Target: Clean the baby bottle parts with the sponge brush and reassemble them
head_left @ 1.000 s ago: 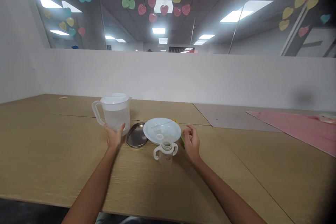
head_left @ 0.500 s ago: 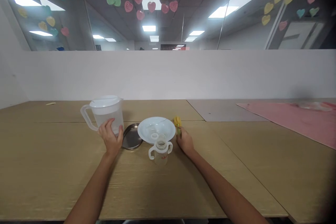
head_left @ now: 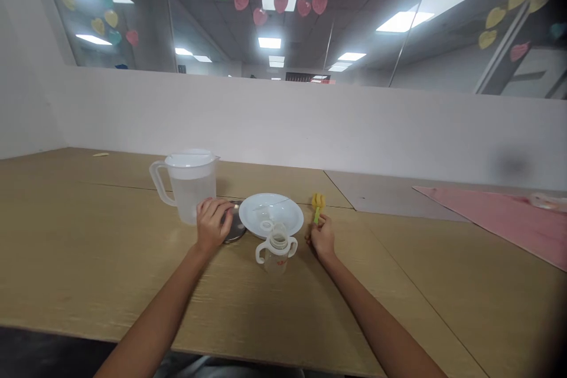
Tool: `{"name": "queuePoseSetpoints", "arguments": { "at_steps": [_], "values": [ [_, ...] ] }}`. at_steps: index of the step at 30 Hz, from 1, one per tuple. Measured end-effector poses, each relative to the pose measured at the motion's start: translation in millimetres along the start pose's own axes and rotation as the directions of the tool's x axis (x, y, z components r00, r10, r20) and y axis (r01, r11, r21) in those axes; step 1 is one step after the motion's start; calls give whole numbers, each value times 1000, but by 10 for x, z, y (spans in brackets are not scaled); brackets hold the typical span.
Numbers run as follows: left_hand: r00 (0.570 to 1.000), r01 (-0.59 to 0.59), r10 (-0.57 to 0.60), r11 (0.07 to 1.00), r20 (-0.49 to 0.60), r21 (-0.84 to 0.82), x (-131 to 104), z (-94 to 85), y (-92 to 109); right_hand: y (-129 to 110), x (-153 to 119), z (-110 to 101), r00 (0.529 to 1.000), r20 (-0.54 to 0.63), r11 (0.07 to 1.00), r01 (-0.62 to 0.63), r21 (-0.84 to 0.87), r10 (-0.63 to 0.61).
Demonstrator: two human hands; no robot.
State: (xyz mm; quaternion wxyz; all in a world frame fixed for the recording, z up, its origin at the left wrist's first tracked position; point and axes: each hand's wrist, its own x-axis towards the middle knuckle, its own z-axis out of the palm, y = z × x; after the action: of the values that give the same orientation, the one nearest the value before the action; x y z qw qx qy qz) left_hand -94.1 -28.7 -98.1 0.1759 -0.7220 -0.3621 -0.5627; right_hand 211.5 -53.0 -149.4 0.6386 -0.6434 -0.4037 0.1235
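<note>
My right hand (head_left: 322,241) is closed around the green handle of a bottle brush with a yellow sponge head (head_left: 318,199), which points up. My left hand (head_left: 211,225) is over the left edge of a round metal dish (head_left: 236,231), fingers curved and thumb apart. Whether it touches the dish I cannot tell. A white bowl (head_left: 290,215) holds clear parts, among them a ring-shaped piece (head_left: 266,225). In front of it stands an uncapped clear baby bottle (head_left: 275,263) with two white handles. Behind my left hand is a lidded translucent pitcher (head_left: 188,186).
The wooden table (head_left: 110,260) meets a white wall (head_left: 266,124) at the back. On the right lie a grey sheet (head_left: 381,192) and a pink cloth (head_left: 491,209) with a blurred clear item on it. A small pale piece (head_left: 100,155) lies at the far left.
My left hand has moved right, from the pitcher to the metal dish. My right hand and the brush have shifted slightly right of the bowl. The view has tilted.
</note>
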Motion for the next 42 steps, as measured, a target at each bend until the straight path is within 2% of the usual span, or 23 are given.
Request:
{"name": "queuePoseSetpoints", "arguments": {
  "at_steps": [3,6,9,11,12,17,20,22,25,28,36,39,42],
  "values": [
    [989,25,-14,997,150,-70,41,63,122,-23,-59,26,999,33,999,-34,7,34],
    [926,42,10,991,376,-131,140,172,241,-50,-84,28,999,12,999,-38,12,37],
    [814,67,30,987,581,-145,275,327,345,-62,-66,11,999,-33,1000,-29,5,29],
    [705,61,43,991,708,-120,366,456,404,-60,-47,1,998,-61,1000,-22,-5,22],
    [664,55,52,992,746,-117,409,526,429,-58,-40,-2,997,-70,1000,-19,-11,19],
    [503,60,20,996,864,-58,571,851,548,-45,-49,-3,997,-75,1000,-12,-23,10],
    [411,50,2,998,912,-24,620,963,625,-47,-68,-8,997,-78,1000,-14,-23,12],
    [373,39,13,999,928,-29,635,993,660,-52,-77,-13,996,-91,1000,-16,-22,14],
    [356,28,42,998,933,-55,640,995,671,-59,-88,-11,994,-105,1000,-14,-16,12],
    [362,32,67,996,930,-85,626,974,659,-64,-97,-3,994,-107,1000,-13,-18,11],
    [426,64,81,991,901,-120,544,922,630,-84,-131,-32,991,-133,999,-13,-47,6],
    [442,81,74,989,894,-122,495,918,594,-61,-124,-31,991,-136,999,-6,-36,1],
    [476,101,57,988,878,-119,465,897,583,-18,-105,-21,991,-131,1000,-11,4,11]
  ]
}}
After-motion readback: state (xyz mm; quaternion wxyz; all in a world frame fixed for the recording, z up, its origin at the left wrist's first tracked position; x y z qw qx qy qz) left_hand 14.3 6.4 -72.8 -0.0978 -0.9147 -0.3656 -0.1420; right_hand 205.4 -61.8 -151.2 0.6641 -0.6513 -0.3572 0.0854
